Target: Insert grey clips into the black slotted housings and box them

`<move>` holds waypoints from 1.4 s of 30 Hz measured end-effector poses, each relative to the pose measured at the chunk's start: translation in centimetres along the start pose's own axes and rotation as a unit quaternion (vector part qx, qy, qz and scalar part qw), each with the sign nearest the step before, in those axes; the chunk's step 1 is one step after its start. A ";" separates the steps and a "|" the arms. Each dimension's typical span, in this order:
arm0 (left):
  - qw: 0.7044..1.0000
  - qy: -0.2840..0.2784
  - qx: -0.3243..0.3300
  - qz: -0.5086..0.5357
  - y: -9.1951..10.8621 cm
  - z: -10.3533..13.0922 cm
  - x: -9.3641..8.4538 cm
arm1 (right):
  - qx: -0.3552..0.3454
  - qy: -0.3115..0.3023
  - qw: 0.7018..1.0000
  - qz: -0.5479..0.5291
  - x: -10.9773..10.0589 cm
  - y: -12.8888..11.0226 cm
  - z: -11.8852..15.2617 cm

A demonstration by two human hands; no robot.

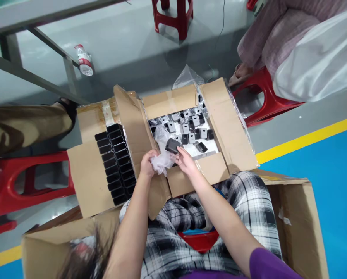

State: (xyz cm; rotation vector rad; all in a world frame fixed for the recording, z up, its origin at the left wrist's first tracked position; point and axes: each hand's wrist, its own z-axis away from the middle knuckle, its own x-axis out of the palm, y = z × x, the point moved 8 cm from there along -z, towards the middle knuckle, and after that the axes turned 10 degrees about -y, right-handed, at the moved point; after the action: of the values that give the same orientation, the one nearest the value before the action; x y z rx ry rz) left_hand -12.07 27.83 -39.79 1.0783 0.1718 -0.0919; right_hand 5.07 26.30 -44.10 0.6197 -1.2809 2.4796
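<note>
My left hand (pixel 148 163) is closed on a crumpled clear plastic bag (pixel 161 164). My right hand (pixel 186 160) grips a small black plastic case (pixel 173 145) by its near side, right beside the bag. Both hands are over the near left part of an open cardboard box (pixel 198 172). Inside that box lie several small grey and black cases (pixel 191 138), some apparently in clear wrapping. To the left, rows of black open-topped cases (pixel 113 164) stand on cardboard (pixel 88 182).
Red stools (pixel 262 97) stand around the box, with seated people's legs (pixel 31 126) at left and right. A metal table frame (pixel 42 75) is at upper left. Larger open cartons (pixel 299 228) flank my legs. A plastic bottle (pixel 84 60) lies on the floor.
</note>
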 end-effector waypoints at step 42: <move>0.996 0.053 -0.051 0.050 -1.5 -4.1 1.7 | -0.175 -0.064 0.946 0.266 1.4 -7.0 -4.6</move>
State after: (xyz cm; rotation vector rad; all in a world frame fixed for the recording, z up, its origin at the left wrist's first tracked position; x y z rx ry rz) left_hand -11.07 30.79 -43.29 0.9893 0.2151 0.0639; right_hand 5.74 34.17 -40.82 0.3841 -2.1154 2.5212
